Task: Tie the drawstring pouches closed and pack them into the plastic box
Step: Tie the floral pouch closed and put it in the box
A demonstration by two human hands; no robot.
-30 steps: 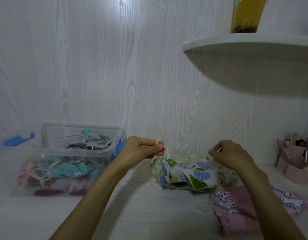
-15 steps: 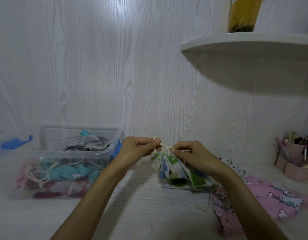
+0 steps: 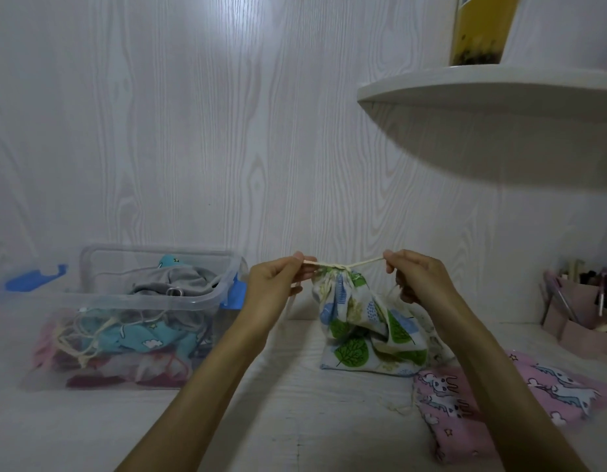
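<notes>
On the table, right of the box, the leaf pouch stands gathered at its neck. We pinch its cord taut with left hand and right hand. A pink pouch lies nearby.

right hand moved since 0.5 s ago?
Yes. The right hand has pulled out to the right, away from the gathered neck of the leaf-print pouch, toward the pen holder, drawing the cord taut.
</notes>
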